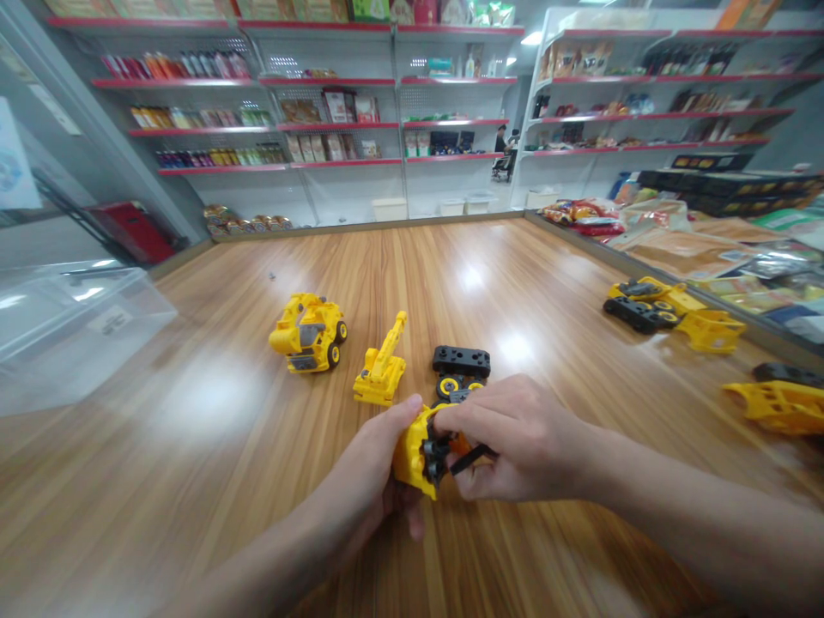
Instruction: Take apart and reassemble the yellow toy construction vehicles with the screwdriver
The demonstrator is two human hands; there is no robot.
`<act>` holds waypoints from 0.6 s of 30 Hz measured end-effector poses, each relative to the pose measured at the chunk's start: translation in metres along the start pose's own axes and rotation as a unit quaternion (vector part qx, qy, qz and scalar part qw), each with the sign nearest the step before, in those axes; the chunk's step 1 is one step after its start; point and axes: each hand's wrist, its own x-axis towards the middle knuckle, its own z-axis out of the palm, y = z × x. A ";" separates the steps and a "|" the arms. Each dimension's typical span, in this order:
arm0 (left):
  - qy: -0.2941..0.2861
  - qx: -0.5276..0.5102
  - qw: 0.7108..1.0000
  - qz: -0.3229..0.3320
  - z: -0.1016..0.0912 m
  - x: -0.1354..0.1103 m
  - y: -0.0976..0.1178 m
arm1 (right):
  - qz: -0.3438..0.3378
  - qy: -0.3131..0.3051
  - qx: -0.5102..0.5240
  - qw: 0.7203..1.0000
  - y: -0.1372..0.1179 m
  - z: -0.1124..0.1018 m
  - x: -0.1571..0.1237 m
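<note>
My left hand [379, 463] is closed around a yellow toy truck body [412, 455] with dark grey parts inside it. My right hand [521, 438] pinches at that body's open side; a thin black piece [473, 459] sticks out between its fingers, beside a bit of orange, and its kind I cannot make out. Just beyond my hands lie a black track piece [461, 360] and a wheeled base [449, 386] with yellow hubs, partly covered by my right hand. To their left stands a yellow crane-arm part [381, 369]. Further left is a yellow wheeled toy truck [309, 333].
A clear plastic bin [70, 335] sits at the table's left. More yellow and black toy vehicle parts [669, 309] lie at the right, with another yellow part [778, 403] nearer me. Bagged goods [585, 215] border the far right. Stocked shelves [341, 81] stand behind the table.
</note>
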 end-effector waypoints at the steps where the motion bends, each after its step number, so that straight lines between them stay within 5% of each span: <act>1: 0.009 -0.002 1.000 0.002 0.000 0.000 0.000 | 0.000 0.001 0.001 1.000 0.000 0.000 0.000; 18: -0.029 -0.060 0.998 -0.001 0.004 -0.004 -0.006 | -0.018 -0.003 -0.011 1.000 -0.001 0.000 0.001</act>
